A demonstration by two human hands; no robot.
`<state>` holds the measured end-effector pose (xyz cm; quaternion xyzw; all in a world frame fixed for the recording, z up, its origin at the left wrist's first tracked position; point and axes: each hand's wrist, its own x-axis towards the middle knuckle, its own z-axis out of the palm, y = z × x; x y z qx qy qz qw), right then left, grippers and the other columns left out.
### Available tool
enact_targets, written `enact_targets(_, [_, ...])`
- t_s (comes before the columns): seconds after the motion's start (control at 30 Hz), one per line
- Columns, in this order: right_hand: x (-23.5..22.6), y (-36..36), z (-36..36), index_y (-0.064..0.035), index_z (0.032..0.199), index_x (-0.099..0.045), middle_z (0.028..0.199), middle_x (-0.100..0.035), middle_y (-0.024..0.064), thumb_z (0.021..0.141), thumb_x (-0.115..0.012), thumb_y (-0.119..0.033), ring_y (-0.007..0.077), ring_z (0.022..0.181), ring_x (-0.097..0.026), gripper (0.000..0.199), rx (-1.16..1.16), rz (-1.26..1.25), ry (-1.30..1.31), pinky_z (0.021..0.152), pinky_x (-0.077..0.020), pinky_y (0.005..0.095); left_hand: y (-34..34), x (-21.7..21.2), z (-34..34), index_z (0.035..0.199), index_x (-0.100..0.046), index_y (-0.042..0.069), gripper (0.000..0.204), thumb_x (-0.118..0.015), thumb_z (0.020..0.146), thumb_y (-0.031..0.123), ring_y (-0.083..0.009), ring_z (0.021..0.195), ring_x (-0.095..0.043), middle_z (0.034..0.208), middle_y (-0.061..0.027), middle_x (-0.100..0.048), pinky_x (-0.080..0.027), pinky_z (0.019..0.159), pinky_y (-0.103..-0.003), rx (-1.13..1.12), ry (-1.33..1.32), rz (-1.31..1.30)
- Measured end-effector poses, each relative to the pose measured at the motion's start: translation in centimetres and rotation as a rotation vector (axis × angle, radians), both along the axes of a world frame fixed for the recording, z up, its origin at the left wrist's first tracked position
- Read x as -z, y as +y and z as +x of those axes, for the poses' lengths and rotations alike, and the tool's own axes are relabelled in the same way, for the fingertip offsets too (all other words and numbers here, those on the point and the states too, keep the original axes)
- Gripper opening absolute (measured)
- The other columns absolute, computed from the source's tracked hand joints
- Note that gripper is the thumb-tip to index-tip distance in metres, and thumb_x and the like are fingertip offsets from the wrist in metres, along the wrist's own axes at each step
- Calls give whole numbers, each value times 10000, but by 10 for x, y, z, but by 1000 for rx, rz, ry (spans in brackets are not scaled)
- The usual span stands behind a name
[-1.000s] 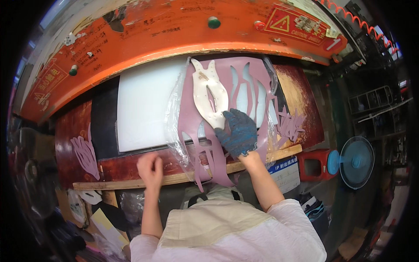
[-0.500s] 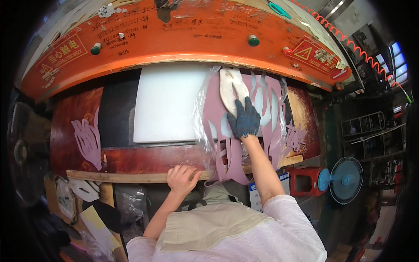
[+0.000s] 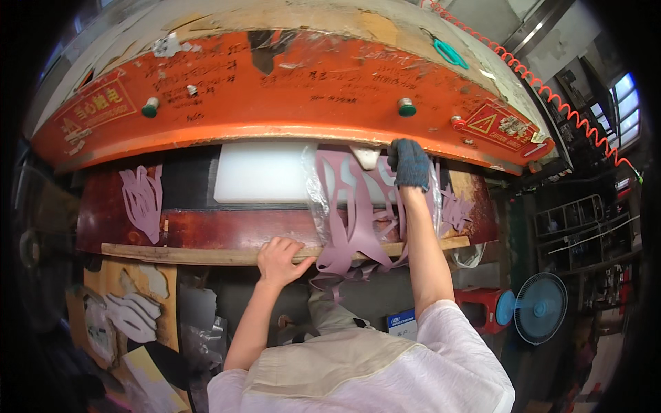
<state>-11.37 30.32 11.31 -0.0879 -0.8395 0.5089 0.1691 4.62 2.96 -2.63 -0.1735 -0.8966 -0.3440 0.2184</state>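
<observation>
My right hand, in a dark blue knit glove, is raised at the lower edge of the orange machine beam, below a green push button. Its fingers look curled, with no object visible in them. Beside it the tip of a pale, flat shaped piece shows from under the beam; its remainder is hidden. Beneath lies a mauve sheet full of cut-outs, on clear plastic film, its lower end drooping over the wooden edge strip. My bare left hand rests on that strip, thumb spread from the fingers.
A white board lies left of the mauve sheet. Mauve scraps sit at the table's left, more scraps at its right. A red stool and a blue fan stand at right. Teal scissors lie atop the machine.
My right hand has left the pale piece and gone up to the beam's edge, its fingers curling in. The beam now hides more of the piece and white board. My left hand stays on the strip.
</observation>
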Motion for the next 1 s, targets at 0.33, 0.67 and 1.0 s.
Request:
enact_targets(0.33, [23,-7,37,-34,887,-594,797,-558,173,980,-415,-225,345,721,-549,278,-215,465,197,635,-452,401,9,0,-100,967,-685,174,438,-745,665,485,-273,1033,-513,985,-17,-612,-338,922,-436,-181,70,-178])
enact_targets(0.67, [133,-23,170,-33,923,-645,826,-634,90,926,-550,-177,185,666,-614,173,-553,271,14,605,-490,330,10,4,-117,1031,-657,188,451,-727,703,492,-263,1066,-500,1046,-27,-590,-321,958,-450,-194,5,-246])
enact_targets(1.0, [156,-22,213,-65,1085,-636,994,-644,132,817,-599,-90,320,878,-646,271,-689,723,193,703,-529,390,12,3,-114,1020,-654,161,439,-710,734,490,-257,1077,-502,1056,-32,-604,-322,975,-444,-187,-46,-207])
